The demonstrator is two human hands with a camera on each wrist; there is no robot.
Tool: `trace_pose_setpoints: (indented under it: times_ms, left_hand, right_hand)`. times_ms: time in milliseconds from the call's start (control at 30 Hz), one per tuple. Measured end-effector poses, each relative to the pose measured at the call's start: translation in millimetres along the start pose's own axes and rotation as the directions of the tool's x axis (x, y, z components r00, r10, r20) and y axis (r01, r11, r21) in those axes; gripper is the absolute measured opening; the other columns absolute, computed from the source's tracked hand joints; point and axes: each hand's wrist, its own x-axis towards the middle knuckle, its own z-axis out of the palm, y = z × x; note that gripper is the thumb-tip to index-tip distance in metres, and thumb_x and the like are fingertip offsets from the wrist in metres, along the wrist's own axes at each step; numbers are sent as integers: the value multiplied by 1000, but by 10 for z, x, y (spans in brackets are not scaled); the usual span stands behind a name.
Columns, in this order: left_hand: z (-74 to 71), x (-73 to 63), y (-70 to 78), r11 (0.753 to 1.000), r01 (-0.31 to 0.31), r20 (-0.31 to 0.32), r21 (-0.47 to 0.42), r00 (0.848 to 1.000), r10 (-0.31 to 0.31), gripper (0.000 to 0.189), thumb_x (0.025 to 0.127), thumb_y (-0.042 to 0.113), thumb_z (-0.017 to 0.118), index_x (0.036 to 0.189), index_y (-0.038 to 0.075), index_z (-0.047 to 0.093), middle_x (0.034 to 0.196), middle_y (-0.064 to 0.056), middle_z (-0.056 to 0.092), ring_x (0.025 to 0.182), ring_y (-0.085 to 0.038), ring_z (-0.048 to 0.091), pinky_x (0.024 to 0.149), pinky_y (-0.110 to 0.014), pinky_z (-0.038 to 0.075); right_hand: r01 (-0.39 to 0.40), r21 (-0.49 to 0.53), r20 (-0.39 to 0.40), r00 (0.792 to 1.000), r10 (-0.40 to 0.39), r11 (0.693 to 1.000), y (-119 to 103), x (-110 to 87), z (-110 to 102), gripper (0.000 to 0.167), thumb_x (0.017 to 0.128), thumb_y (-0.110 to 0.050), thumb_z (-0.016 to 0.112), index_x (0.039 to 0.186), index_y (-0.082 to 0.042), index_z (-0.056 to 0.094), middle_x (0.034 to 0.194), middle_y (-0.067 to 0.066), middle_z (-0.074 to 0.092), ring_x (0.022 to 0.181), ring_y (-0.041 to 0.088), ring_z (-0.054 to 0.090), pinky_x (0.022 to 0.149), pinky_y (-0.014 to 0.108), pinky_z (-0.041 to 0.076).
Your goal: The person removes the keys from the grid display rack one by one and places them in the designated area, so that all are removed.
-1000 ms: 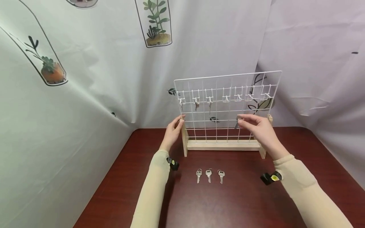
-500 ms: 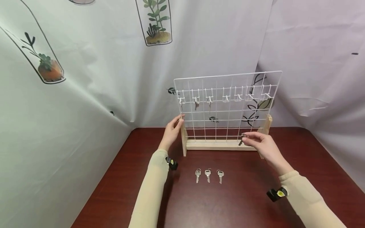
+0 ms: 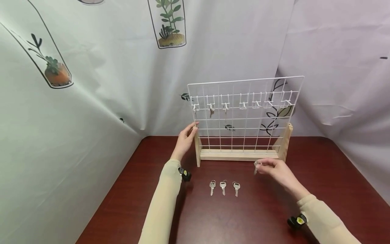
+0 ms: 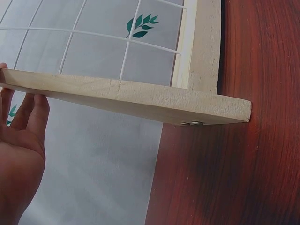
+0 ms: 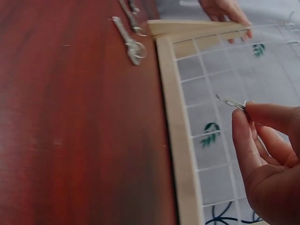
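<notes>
My left hand grips the top of the left wooden upright of a white wire grid rack, fingers on both sides of the wood. Low over the table at the right, my right hand pinches a silver key between thumb and index finger, its shaft pointing away from the fingertips. Small keys hang from the three leftmost hooks, one of them the dull key. On the table, three silver keys lie in a row: the left key, the middle key and the right key.
Several white hooks line the grid's upper part; those to the right carry no keys. A wooden base bar joins the uprights on the dark red table. White cloth with plant prints surrounds the table behind and at the sides.
My right hand has come down and slightly right with the key, from in front of the grid to just above the table. My left hand stays on the upright.
</notes>
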Motion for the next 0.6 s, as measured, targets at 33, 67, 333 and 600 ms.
trace_pose_setpoints:
  times_ms: [33, 67, 333, 600]
  left_hand:
    - [3, 1, 1, 1000, 0, 0, -2, 1000, 0, 37, 104, 11, 57, 139, -3, 58, 138, -20, 60, 128, -37, 56, 106, -45, 45]
    - [5, 1, 4, 1000, -1, 0, 2, 1000, 1, 37, 104, 11, 57, 139, -2, 58, 137, -19, 60, 128, -36, 57, 106, -45, 45]
    - [-19, -14, 21, 999, 11, 10, 36, 1000, -11, 38, 105, 15, 57, 140, 0, 58, 137, -17, 61, 125, -32, 60, 105, -45, 47]
    - [-5, -18, 31, 999, 6, 1, 32, 1000, -6, 36, 105, 15, 57, 139, 2, 60, 136, -18, 62, 124, -31, 60, 104, -44, 47]
  right_hand:
    - [-7, 16, 13, 1000, 7, 1000, 24, -7, 17, 36, 95, -9, 70, 120, 15, 63, 110, 25, 70, 86, 7, 71, 79, 25, 58]
    - [-7, 24, 27, 1000, 7, 1000, 50, -12, 32, 36, 95, -8, 70, 120, 16, 63, 108, 25, 70, 85, 8, 70, 79, 26, 58]
    - [-3, 49, 123, 992, -3, 999, 208, -38, 123, 35, 92, -1, 69, 119, 18, 60, 96, 18, 71, 80, 9, 69, 76, 30, 59]
    - [-29, 46, 242, 970, 17, 999, 326, -42, 204, 36, 91, -1, 70, 119, 19, 59, 93, 16, 71, 79, 9, 68, 74, 31, 60]
